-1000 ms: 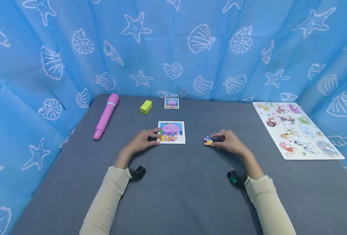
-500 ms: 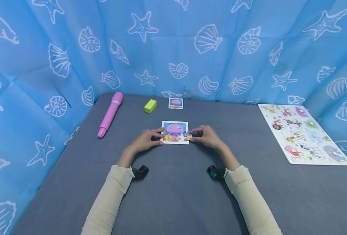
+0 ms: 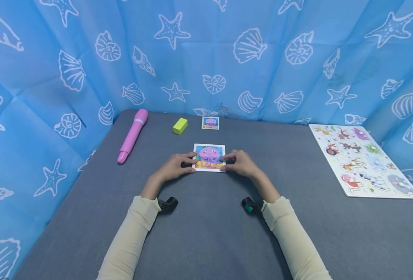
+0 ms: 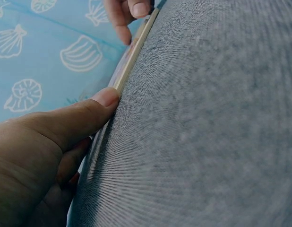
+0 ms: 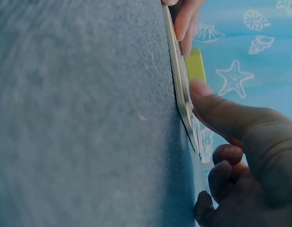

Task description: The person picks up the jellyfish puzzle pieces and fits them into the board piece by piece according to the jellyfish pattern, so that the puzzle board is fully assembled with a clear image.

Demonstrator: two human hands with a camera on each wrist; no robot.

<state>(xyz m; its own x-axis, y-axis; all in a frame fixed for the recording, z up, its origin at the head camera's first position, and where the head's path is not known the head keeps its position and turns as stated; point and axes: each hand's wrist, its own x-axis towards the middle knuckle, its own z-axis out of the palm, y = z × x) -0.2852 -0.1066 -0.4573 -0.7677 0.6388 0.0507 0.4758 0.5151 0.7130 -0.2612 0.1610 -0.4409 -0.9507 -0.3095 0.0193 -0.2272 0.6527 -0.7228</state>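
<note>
A square jellyfish jigsaw puzzle (image 3: pixel 209 154) in a white frame lies flat on the grey cloth, between both hands. My left hand (image 3: pixel 177 165) holds the frame's left side, thumb at the near corner and fingertips farther up that edge. At the lower right corner, my right hand (image 3: pixel 239 162) pinches a puzzle piece between thumb and fingers; the piece is mostly covered by them in the head view. Seen from the right wrist, the right thumb (image 5: pixel 202 90) lies against the puzzle's top. The left thumb (image 4: pixel 106 97) presses the frame's edge in the left wrist view.
Behind the puzzle are a small jellyfish picture card (image 3: pixel 210 123) and a yellow-green block (image 3: pixel 180 126). A pink microphone-shaped stick (image 3: pixel 133 136) lies at left. An animal puzzle board (image 3: pixel 364 161) rests at right. A blue seashell curtain (image 3: pixel 220 58) hangs behind the table.
The right hand has moved left with the puzzle piece, from beside the puzzle to its lower right corner, where the gap is now covered. The left hand stays at the frame.
</note>
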